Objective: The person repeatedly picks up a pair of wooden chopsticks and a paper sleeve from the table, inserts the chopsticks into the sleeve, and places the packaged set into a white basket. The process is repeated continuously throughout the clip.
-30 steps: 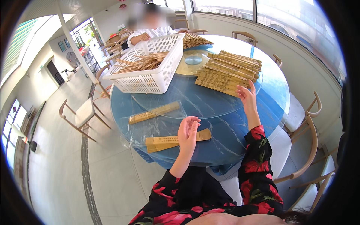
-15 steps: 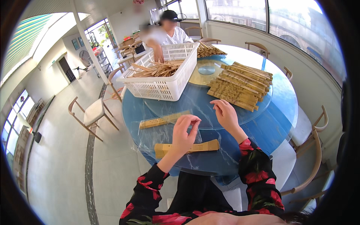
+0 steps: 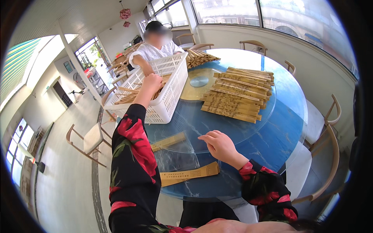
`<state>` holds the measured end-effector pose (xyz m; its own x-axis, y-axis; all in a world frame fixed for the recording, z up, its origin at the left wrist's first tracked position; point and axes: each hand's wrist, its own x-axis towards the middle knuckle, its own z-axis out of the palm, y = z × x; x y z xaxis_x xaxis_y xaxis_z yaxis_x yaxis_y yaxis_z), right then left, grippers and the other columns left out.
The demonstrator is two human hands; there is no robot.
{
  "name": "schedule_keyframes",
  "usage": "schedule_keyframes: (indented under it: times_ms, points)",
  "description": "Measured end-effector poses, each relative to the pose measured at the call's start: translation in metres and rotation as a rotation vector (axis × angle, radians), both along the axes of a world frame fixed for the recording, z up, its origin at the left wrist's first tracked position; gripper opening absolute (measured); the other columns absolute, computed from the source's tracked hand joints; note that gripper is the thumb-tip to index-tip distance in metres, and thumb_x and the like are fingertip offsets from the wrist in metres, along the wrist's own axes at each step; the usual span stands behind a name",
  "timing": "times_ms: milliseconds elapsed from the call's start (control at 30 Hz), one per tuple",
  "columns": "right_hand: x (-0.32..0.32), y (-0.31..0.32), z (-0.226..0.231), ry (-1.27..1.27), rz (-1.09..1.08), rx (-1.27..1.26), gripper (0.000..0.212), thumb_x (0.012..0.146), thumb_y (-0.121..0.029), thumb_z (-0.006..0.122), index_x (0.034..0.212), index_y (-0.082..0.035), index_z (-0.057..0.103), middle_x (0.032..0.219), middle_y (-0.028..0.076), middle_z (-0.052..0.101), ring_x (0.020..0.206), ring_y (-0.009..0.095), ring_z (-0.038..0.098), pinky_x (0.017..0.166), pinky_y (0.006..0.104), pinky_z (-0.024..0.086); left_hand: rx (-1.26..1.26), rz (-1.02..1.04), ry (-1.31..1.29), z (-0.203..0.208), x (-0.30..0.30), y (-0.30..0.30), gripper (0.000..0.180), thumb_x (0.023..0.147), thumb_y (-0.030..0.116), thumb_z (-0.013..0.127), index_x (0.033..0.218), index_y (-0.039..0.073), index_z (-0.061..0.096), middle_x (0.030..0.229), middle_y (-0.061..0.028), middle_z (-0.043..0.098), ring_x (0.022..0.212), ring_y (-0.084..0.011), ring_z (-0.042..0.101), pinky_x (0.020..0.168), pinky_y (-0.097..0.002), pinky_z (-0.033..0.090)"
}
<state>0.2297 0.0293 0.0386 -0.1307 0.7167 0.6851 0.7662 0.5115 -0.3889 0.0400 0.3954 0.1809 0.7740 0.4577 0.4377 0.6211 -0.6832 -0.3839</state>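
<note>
My left hand reaches over the near side of a white plastic basket, among thin wooden sticks that look like chopsticks. Its fingertips are hidden, so I cannot tell if it grips any. Above the blue table my right hand hovers, palm down, thumb apart from the fingers, holding nothing. A flat brown printed paper sleeve lies near the table's front edge, partly behind my left sleeve. Beyond it are a second brown sleeve and clear plastic film.
A pile of flat, brown printed packets sits on the glass turntable, right of the basket. Another bundle of sticks lies behind. Across the table, a person in white has a hand in the basket. Wooden chairs stand around.
My left hand has moved from above the paper sleeves, forward and left into the basket. My right hand has come back nearer to me. My view has shifted slightly.
</note>
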Motion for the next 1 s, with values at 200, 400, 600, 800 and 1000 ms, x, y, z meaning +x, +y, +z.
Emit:
schedule_keyframes:
  times_ms: [200, 400, 600, 800, 1000]
  points:
    - [0.001, -0.005, -0.005, -0.032, 0.014, -0.116, 0.027, 0.090, -0.002, 0.063, 0.114, -0.011, 0.072, 0.102, 0.007, 0.069, 0.100, 0.030, 0.064, 0.088, 0.0412, 0.054, -0.117, 0.091, 0.191, -0.034, 0.037, 0.048, 0.023, 0.093, 0.024, 0.064, 0.094, 0.005, 0.078, 0.091, -0.0174, 0.074, 0.090, -0.0321, 0.073, 0.076, -0.0456, 0.057]
    - [-0.005, -0.008, -0.004, -0.050, 0.100, -0.120, 0.024, 0.090, -0.004, 0.064, 0.112, -0.011, 0.073, 0.100, 0.006, 0.068, 0.099, 0.029, 0.063, 0.086, 0.0412, 0.053, -0.451, 0.160, -0.006, -0.031, 0.007, 0.014, 0.026, 0.093, 0.026, 0.064, 0.095, 0.004, 0.078, 0.093, -0.0176, 0.075, 0.090, -0.0316, 0.073, 0.075, -0.0450, 0.057]
    - [-0.008, -0.005, 0.000, -0.062, 0.109, -0.098, 0.021, 0.088, -0.006, 0.064, 0.107, -0.007, 0.072, 0.097, 0.007, 0.066, 0.098, 0.030, 0.063, 0.084, 0.0419, 0.053, -0.931, 0.102, -0.504, -0.014, -0.009, -0.023, 0.029, 0.094, 0.028, 0.063, 0.097, 0.004, 0.078, 0.095, -0.0179, 0.075, 0.091, -0.0312, 0.074, 0.075, -0.0444, 0.057]
    - [-0.006, -0.003, -0.005, -0.048, 0.100, -0.084, 0.020, 0.088, -0.007, 0.063, 0.107, -0.008, 0.072, 0.097, 0.007, 0.066, 0.098, 0.029, 0.062, 0.084, 0.0421, 0.053, -1.142, 0.034, -0.747, -0.008, 0.001, -0.047, 0.031, 0.094, 0.031, 0.063, 0.098, 0.003, 0.078, 0.096, -0.0181, 0.076, 0.092, -0.0307, 0.074, 0.074, -0.0438, 0.057]
    - [-0.004, -0.006, -0.003, -0.075, 0.055, -0.120, 0.022, 0.089, -0.005, 0.063, 0.107, -0.010, 0.074, 0.098, 0.006, 0.068, 0.100, 0.030, 0.064, 0.086, 0.0417, 0.053, -0.293, 0.388, 0.019, -0.001, 0.012, 0.002, 0.040, 0.092, 0.038, 0.059, 0.090, 0.003, 0.077, 0.089, -0.0159, 0.076, 0.073, -0.0266, 0.073, 0.070, -0.0405, 0.056]
